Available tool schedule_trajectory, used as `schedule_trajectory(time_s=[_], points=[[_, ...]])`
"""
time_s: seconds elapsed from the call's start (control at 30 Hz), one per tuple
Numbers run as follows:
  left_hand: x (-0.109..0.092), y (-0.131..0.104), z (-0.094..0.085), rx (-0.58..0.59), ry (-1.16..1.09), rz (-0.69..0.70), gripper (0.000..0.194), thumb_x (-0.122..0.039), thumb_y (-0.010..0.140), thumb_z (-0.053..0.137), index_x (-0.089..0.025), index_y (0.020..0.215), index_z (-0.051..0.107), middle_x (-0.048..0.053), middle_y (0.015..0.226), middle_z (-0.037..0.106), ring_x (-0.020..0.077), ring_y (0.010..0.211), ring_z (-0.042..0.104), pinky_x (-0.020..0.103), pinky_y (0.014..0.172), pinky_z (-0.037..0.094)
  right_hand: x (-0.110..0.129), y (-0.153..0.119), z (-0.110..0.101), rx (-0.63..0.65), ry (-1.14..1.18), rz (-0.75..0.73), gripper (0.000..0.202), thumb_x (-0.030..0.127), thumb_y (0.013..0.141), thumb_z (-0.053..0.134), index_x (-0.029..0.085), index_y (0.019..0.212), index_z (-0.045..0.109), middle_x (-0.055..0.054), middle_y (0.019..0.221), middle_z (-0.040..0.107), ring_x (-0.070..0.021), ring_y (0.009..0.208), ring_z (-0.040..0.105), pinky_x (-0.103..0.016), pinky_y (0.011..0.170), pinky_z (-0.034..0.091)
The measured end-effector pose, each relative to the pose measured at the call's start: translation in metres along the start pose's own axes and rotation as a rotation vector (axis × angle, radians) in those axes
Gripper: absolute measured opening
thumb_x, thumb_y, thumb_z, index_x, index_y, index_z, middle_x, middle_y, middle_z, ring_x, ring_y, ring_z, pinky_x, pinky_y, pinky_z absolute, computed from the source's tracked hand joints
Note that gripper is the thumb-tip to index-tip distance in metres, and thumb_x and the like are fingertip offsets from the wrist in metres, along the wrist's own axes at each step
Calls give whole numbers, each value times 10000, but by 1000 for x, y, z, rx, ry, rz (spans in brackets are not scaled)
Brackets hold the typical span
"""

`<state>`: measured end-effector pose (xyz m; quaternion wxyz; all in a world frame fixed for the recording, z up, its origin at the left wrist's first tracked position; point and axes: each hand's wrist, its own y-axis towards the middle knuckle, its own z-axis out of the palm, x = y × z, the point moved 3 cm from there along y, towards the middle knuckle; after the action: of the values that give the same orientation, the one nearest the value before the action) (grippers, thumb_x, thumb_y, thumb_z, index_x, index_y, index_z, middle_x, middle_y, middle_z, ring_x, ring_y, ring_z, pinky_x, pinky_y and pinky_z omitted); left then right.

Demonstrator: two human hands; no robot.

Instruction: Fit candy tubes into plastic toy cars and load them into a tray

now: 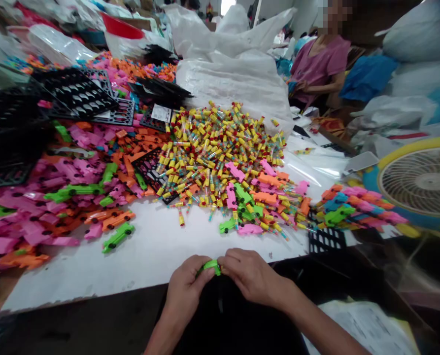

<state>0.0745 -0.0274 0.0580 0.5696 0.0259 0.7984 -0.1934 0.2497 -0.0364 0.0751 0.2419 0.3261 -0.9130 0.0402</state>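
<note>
Just off the table's front edge, my left hand [190,281] is closed on a green toy car [212,266], pinching it between thumb and fingers. My right hand [251,276] meets the car's right end, its fingers pressed together. What those right fingers grip is hidden, apart from a small dark and yellowish bit by the car. On the white tabletop [146,256] beyond lies a heap of small clear tubes with yellow labels and red ends [212,148]. Pink, orange and green toy cars [244,199] rest against the heap's front right.
Many loose toy cars [68,187] cover the left side, with black slotted trays [75,91] among them. To the right are a stack of coloured cars [353,207], a black tray [326,240] and a yellow-rimmed fan [430,180]. A person in pink [319,64] sits behind.
</note>
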Motion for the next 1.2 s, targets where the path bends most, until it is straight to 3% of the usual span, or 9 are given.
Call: schedule_trajectory(time_s=[0.13,0.27,0.37,0.53,0.6,0.67,0.77,1.0,1.2], points=[[4,-5,3,79,-139,-142,285,-432,711,604,-166,788,668,7,695,565,152,619,461,278,597,363,8,-6,11,-44,-198,-111,233,422,922,502,192,907,534,-21,803,600,-156,702,505,-292,600,310],[7,-7,9,131,-125,-193,256,-407,702,581,-156,714,633,-11,613,505,135,557,416,277,559,333,13,-3,28,-162,-276,-183,228,356,941,483,199,777,510,4,678,574,-144,602,484,-305,551,282],[5,-1,4,99,-25,-104,259,-401,777,536,-172,804,654,24,718,593,176,677,532,300,666,423,2,2,22,-227,-266,-168,271,364,959,441,200,759,521,4,644,575,-140,563,502,-289,525,332],[0,15,-71,-489,318,228,429,-400,903,435,-149,1234,540,157,1174,571,258,1058,553,415,926,462,-53,-4,-49,-579,-434,-56,288,239,961,433,182,1229,523,-104,1014,685,-196,930,650,-310,783,532],[6,17,-112,-793,588,165,399,-329,903,443,-84,1197,558,215,1205,556,325,1164,493,501,999,405,-73,-6,-73,-662,-516,158,411,245,947,465,166,1350,446,-146,1172,644,-245,1069,626,-371,875,535],[18,19,-141,-923,813,-13,380,-291,871,516,-61,1167,579,253,1227,543,395,1197,454,578,995,374,-73,-1,-79,-710,-536,275,419,255,941,474,173,1352,462,-145,1239,615,-264,1124,606,-399,918,529],[37,23,-154,-809,922,-104,326,-263,832,582,-109,1117,610,204,1149,603,396,1116,508,569,923,413,-46,34,-51,-632,-405,174,317,194,961,391,233,1207,587,-79,1162,653,-198,1045,632,-330,866,551],[49,18,-122,-644,488,200,363,-388,818,555,-177,1110,605,89,937,633,266,927,557,430,855,449,-2,147,36,-222,-244,-248,170,147,910,516,178,1050,608,-90,1172,637,-241,1147,521,-416,938,486],[42,9,-107,-557,259,152,271,-372,769,627,-221,993,612,56,999,603,241,973,556,380,849,455,-5,131,40,-278,156,-145,159,181,952,434,183,1049,560,-72,971,622,-174,924,561,-316,843,478]])
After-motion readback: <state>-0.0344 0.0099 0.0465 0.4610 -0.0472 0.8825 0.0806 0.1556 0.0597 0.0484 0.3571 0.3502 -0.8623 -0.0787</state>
